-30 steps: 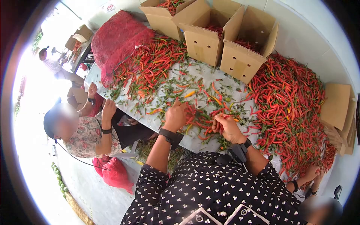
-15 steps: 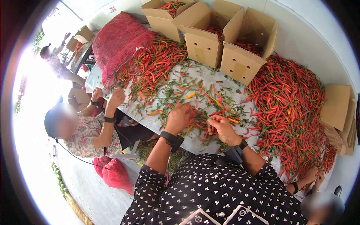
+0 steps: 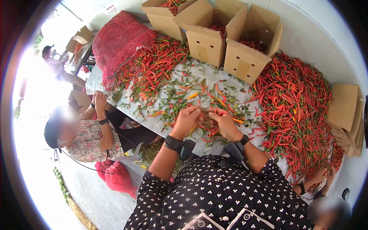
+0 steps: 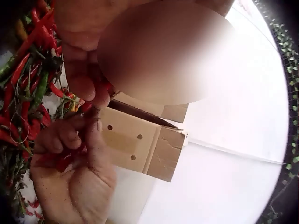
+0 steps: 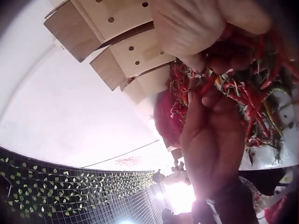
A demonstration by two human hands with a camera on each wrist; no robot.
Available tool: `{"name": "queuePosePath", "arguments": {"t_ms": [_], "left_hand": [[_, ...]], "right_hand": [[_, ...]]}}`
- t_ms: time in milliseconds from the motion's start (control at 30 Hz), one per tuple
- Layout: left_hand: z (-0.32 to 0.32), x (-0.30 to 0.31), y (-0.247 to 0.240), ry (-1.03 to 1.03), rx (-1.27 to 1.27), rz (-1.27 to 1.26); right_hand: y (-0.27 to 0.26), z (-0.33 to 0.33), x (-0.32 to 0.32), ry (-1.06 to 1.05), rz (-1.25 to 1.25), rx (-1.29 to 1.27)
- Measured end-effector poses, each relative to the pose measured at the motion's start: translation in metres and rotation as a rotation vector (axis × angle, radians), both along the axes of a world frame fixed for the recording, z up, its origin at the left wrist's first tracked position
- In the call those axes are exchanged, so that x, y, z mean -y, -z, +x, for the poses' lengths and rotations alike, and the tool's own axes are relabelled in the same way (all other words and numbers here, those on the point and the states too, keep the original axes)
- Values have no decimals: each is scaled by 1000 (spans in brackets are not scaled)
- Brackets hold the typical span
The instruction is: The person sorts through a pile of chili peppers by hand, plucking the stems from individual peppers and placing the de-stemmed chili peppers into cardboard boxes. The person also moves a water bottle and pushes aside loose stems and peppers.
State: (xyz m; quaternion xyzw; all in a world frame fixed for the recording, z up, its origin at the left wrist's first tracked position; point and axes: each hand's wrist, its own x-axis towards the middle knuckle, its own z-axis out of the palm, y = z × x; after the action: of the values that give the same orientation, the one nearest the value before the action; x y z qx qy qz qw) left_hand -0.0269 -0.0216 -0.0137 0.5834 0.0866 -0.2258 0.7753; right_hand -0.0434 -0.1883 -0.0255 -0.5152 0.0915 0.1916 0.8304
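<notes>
My left hand (image 3: 186,122) and right hand (image 3: 227,125) meet over the near part of the table, fingertips close together. Between the left thumb and fingers a red chilli (image 5: 209,85) is pinched, seen best in the right wrist view. The right hand's curled fingers hold red chillies (image 4: 65,162) against the palm in the left wrist view, its thumb tip right by the left fingers. Under both hands lies a loose spread of red, green and yellow chillies (image 3: 207,134); the hands hide part of it.
Cardboard boxes (image 3: 247,67) with red chillies inside line the back. A large chilli heap (image 3: 297,115) covers the right side; a red mesh sack (image 3: 120,44) lies back left. One person (image 3: 88,138) sits at left, and another person's hands (image 3: 320,178) are at lower right.
My hands have come together from farther apart, the left moving right and the right slightly left. The seated person at left has brought both hands together at the table edge.
</notes>
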Motion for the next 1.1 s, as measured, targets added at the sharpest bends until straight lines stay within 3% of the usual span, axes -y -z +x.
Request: {"name": "queuePosePath", "arguments": {"t_ms": [300,367,700,733,833,1000,1100], "left_hand": [[-4,1,-6,-105,57,0],[-6,6,-2,-97,84,-10],[-16,31,3,-14,229,71],[-15,31,5,-11,238,69],[-17,32,3,101,349,369],[-13,31,-9,52,256,346],[-11,30,-4,148,305,374]], "right_hand": [[6,-10,5,58,0,-74],[10,-10,5,162,93,-115],[13,-13,9,169,224,-133],[14,-14,9,142,199,-117],[0,-18,13,100,108,-84],[-9,-18,23,-1,-85,62],[-9,-18,28,-107,-255,151]]}}
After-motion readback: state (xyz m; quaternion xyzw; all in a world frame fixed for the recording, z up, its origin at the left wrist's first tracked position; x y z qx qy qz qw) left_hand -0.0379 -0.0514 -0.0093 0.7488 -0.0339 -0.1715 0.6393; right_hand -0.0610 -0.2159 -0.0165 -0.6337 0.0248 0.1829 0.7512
